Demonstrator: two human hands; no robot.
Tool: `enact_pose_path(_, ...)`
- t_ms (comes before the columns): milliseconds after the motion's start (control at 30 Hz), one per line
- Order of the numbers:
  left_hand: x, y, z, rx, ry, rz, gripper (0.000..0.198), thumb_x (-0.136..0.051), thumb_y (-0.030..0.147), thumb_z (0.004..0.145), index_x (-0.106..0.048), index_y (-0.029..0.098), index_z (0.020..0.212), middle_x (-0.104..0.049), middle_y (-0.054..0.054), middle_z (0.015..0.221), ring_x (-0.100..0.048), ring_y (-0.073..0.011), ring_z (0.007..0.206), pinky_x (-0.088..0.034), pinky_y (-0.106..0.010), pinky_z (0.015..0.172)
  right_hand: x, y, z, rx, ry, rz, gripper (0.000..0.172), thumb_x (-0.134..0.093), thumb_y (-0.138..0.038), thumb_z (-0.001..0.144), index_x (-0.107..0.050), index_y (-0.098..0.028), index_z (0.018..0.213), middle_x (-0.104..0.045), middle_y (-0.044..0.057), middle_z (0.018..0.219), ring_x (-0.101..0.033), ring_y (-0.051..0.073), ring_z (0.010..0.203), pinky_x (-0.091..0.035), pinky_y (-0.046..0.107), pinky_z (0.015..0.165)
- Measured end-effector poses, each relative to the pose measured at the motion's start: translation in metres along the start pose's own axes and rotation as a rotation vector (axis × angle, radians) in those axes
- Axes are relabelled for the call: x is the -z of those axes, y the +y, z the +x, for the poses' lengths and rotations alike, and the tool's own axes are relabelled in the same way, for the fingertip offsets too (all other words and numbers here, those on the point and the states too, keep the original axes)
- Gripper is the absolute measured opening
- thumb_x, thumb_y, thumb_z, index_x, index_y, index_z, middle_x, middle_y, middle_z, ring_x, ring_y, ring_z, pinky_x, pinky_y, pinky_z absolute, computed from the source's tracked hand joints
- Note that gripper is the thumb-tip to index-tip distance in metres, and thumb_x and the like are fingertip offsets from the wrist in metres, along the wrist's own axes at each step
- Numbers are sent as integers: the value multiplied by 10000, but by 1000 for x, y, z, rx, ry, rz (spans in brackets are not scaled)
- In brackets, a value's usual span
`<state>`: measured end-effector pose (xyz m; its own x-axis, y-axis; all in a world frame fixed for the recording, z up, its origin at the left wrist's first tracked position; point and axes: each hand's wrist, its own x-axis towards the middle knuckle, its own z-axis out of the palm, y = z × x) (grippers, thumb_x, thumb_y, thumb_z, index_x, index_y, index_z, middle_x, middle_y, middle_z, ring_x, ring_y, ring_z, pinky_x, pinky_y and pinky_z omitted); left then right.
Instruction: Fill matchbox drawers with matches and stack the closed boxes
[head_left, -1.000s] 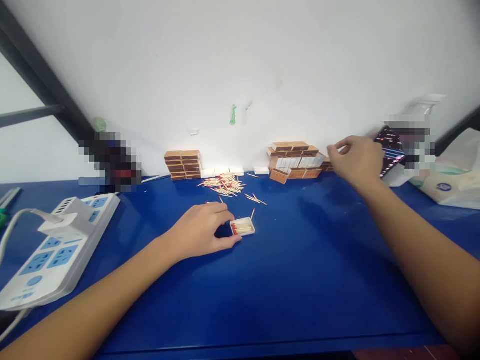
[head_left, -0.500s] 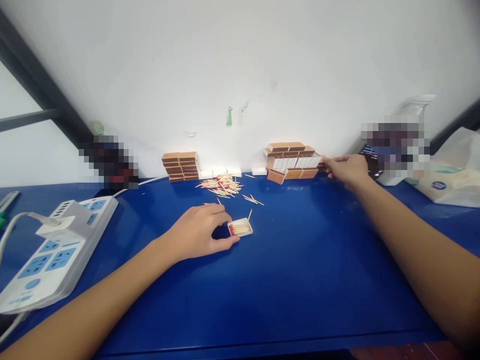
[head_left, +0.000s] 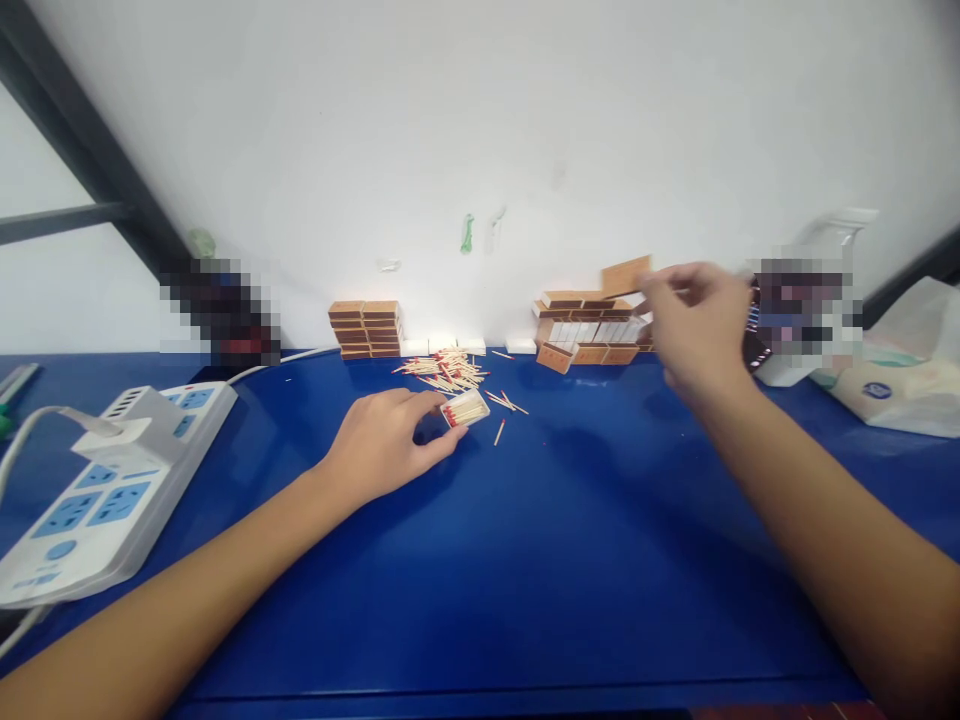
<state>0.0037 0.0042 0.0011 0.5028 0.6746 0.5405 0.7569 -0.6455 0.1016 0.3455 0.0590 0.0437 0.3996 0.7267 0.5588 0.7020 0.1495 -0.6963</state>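
Observation:
Between thumb and fingers, my left hand [head_left: 390, 435] grips a white matchbox tray [head_left: 471, 418] with red-tipped matches lying in it. The tray is tilted. On the right, my right hand [head_left: 697, 310] pinches an orange-brown matchbox sleeve [head_left: 627, 275] in the air, above a pile of matchbox sleeves and white trays [head_left: 592, 330] against the wall. A heap of loose matches [head_left: 450, 370] lies behind the held tray. A few strays [head_left: 506, 402] and one single match [head_left: 499, 432] lie to its right.
A stack of matchboxes [head_left: 365, 328] stands by the wall, with several white trays [head_left: 442, 346] beside it. A power strip [head_left: 112, 500] with a plugged-in adapter lies at the left. A tissue pack [head_left: 892, 385] and a white container [head_left: 787, 365] are at the right.
My right hand has lifted a sleeve up and left from the pile's right end. My left hand has raised the match-filled tray off the table, tilting it.

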Motion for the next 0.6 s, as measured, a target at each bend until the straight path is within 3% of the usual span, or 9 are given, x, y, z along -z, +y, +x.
enact_pose_path(133, -1, -2, 0, 53, 35, -9, 339, -663, 504, 928, -780, 215, 1061, -782, -28, 804, -668, -164, 612, -474, -283, 585, -24, -45, -58, -196, -487, 423, 299, -729, -494, 871, -651, -205, 854, -659, 47, 698, -542, 142, 522, -420, 272, 419)
enact_pose_path(233, 0, -3, 1, 70, 45, -5, 348, -667, 506, 931, -781, 222, 1096, -799, -24, 833, -671, -165, 592, -474, -291, 582, -32, -60, -86, -245, -661, 476, 352, -751, -546, 852, -665, -205, 835, -652, 23, 646, -491, 109, 452, -410, 262, 382)
enact_pose_path(467, 0, -1, 0, 55, 38, -29, 337, -688, 490, 924, -774, 242, 1135, -807, 1, 857, -696, -165, 618, -477, -285, 575, -35, -60, -94, -271, -691, 499, 374, -762, -552, 848, -661, -192, 837, -655, 24, 645, -527, 109, 480, -436, 242, 385)
enact_pose_path(600, 0, 0, 0, 52, 71, -12, 325, -687, 496, 922, -782, 233, 1088, -804, -2, 823, -688, -163, 591, -468, -284, 555, -37, -56, -92, -262, -580, 490, 386, -768, -558, 838, -667, -187, 866, -662, 31, 687, -546, 111, 500, -435, 233, 380)
